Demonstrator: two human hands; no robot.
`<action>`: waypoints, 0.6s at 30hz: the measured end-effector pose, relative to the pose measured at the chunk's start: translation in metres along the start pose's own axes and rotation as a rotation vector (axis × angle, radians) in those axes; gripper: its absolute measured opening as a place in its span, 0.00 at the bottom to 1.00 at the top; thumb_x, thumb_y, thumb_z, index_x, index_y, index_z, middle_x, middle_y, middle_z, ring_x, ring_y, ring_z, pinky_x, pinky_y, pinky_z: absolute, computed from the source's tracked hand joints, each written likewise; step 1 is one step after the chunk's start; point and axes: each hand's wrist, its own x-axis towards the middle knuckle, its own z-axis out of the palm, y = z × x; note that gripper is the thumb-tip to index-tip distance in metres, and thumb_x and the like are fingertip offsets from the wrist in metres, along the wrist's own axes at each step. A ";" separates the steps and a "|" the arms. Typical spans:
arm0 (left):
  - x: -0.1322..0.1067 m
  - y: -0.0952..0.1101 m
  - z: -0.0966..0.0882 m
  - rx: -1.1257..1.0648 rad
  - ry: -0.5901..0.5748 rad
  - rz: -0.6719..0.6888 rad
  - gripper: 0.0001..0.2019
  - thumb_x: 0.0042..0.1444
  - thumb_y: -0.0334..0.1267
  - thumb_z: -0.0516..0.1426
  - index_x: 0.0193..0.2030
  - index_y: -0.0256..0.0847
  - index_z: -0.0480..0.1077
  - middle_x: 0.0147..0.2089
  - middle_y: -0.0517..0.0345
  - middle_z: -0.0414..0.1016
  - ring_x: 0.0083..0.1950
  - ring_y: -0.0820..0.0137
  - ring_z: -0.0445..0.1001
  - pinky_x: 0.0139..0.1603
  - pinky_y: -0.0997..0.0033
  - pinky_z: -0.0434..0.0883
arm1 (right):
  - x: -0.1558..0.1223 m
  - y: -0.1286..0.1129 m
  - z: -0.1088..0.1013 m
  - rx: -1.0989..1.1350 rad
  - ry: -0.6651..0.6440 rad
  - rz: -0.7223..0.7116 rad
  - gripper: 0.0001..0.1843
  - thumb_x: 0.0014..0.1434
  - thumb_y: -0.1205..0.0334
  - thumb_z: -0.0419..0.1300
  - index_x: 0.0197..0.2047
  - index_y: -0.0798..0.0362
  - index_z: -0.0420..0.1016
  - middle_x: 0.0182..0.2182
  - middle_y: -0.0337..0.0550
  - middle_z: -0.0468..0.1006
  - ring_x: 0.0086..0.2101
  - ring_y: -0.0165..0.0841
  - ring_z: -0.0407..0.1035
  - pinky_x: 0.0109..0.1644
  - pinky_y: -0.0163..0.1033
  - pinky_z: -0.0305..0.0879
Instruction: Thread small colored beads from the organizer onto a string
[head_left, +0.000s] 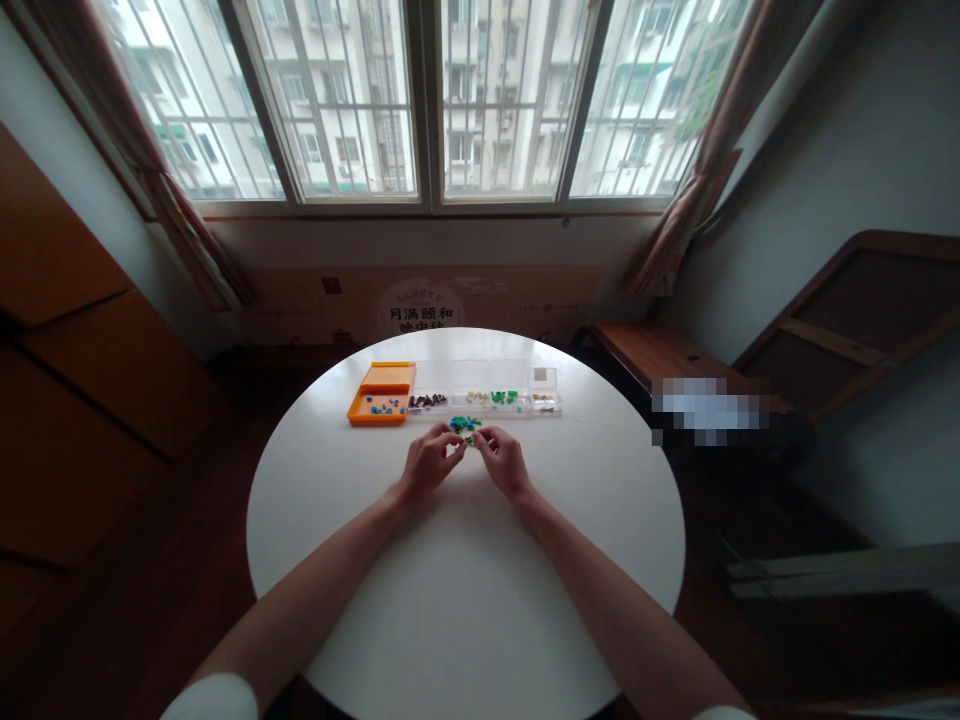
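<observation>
My left hand [429,460] and my right hand [501,460] meet over the far middle of a round white table [465,600]. Both have their fingers curled and pinched together around small green and blue pieces [465,428]. A little cluster of these pieces lies right at my fingertips. Which piece each hand grips is too small to make out.
Behind my hands stands an orange tray [379,395] with small blue bits, beside clear compartment boxes [495,392] holding dark, yellow and green pieces. A wooden bench [660,360] stands right of the table, wooden panels on the left, and a barred window behind.
</observation>
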 end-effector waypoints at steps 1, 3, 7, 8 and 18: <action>0.000 0.000 0.000 -0.007 -0.001 0.006 0.09 0.56 0.41 0.53 0.33 0.41 0.73 0.36 0.59 0.71 0.25 0.81 0.65 0.29 0.79 0.63 | 0.000 0.000 0.000 -0.003 -0.003 -0.003 0.14 0.57 0.55 0.52 0.32 0.55 0.73 0.28 0.44 0.76 0.26 0.31 0.67 0.32 0.35 0.62; 0.000 0.000 0.000 -0.016 -0.009 0.014 0.09 0.56 0.41 0.54 0.33 0.41 0.73 0.36 0.58 0.71 0.25 0.81 0.65 0.29 0.80 0.63 | -0.001 0.000 0.001 -0.006 -0.015 -0.007 0.14 0.57 0.55 0.52 0.31 0.55 0.73 0.27 0.43 0.76 0.25 0.31 0.66 0.32 0.35 0.61; -0.001 0.001 -0.001 -0.031 -0.030 0.025 0.09 0.56 0.41 0.53 0.33 0.41 0.73 0.36 0.58 0.71 0.26 0.80 0.66 0.29 0.80 0.63 | -0.003 -0.002 0.002 -0.003 -0.047 -0.015 0.13 0.57 0.57 0.52 0.30 0.55 0.73 0.26 0.42 0.75 0.24 0.29 0.65 0.31 0.33 0.60; -0.001 0.001 -0.001 -0.037 -0.029 0.027 0.10 0.56 0.41 0.53 0.33 0.41 0.73 0.36 0.57 0.71 0.25 0.81 0.66 0.29 0.80 0.63 | -0.003 -0.003 0.002 -0.003 -0.055 -0.015 0.13 0.57 0.57 0.52 0.30 0.55 0.73 0.26 0.42 0.75 0.24 0.29 0.65 0.30 0.33 0.60; 0.001 -0.007 0.004 -0.119 0.046 0.057 0.08 0.56 0.39 0.54 0.32 0.38 0.71 0.34 0.59 0.70 0.24 0.82 0.64 0.26 0.81 0.63 | -0.002 0.000 0.002 0.015 -0.063 0.038 0.16 0.58 0.53 0.52 0.29 0.56 0.72 0.23 0.42 0.75 0.23 0.29 0.65 0.29 0.33 0.59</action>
